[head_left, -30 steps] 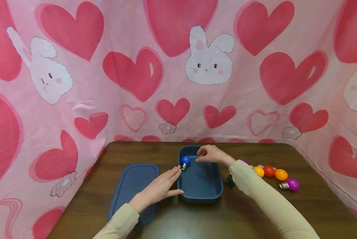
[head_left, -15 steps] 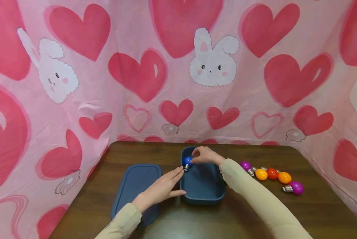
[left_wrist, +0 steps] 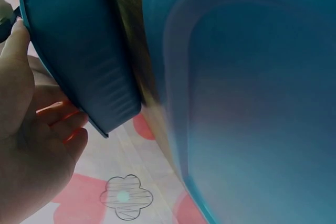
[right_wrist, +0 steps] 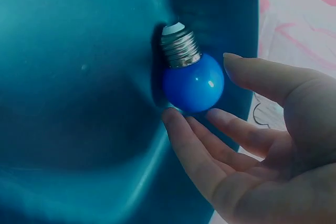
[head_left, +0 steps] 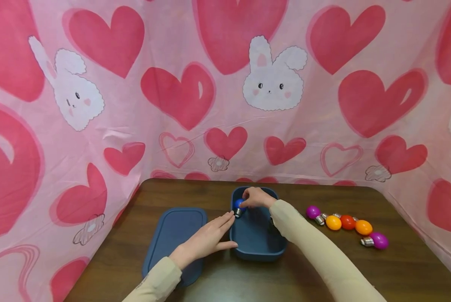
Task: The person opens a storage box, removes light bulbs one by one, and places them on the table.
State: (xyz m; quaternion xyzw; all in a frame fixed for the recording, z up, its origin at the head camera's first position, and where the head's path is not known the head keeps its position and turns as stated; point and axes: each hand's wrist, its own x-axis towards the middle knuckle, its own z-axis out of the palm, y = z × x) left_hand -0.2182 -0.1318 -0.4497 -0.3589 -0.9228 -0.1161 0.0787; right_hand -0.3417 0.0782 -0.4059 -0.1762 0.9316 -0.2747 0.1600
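A blue light bulb [head_left: 240, 204] with a silver screw base lies in the far left corner of the dark blue rectangular box [head_left: 258, 255]. My right hand [head_left: 256, 197] reaches into the box and pinches the bulb's round end. Seen from the right wrist, the thumb is at one side of the bulb [right_wrist: 194, 83] and the fingertips curl at its rounded end. My left hand [head_left: 208, 237] rests against the box's left side, fingers extended and thumb apart. The left wrist view has those fingers along the box's rim [left_wrist: 84, 51].
A matching blue lid [head_left: 169, 235] lies on the wooden table [head_left: 229, 281] left of the box, partly under my left forearm. To the right lie several bulbs: purple [head_left: 380, 240], orange [head_left: 333, 222] and red [head_left: 348, 222]. A pink heart-patterned cloth [head_left: 225, 100] hangs behind.
My right hand has moved left inside the box, from bare space beside the blue bulb onto the bulb. My left hand stays at the box's side. The head view has shifted slightly.
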